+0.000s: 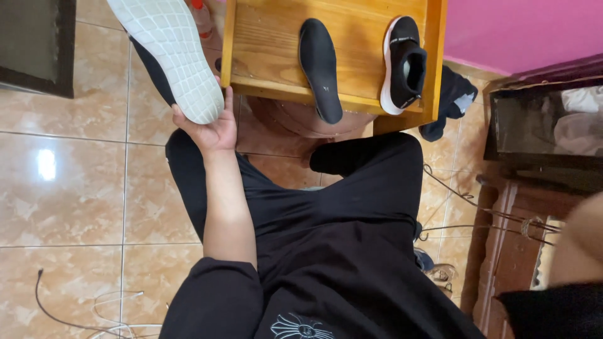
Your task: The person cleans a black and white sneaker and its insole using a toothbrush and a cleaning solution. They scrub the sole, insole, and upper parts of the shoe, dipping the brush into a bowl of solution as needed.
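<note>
Sneaker [168,53], white sole up, rises at eleven o'clock, its heel gripped by the left hand [210,129], fingers curled round it. Right hand is out of view; only a forearm shows at four o'clock. On the wooden worktop [270,37] lie an insole [320,66] and the matching shoe [404,63]; a heel-only grip could let the shoe tip and fall to the tiled floor [75,188].

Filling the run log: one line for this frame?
left hand: holds shoe, sole up | right hand: out of view | stool: insole, second shoe

A black insole [320,59] and, to its right, a black shoe [402,63] are carried by the wooden stool [264,37].
</note>
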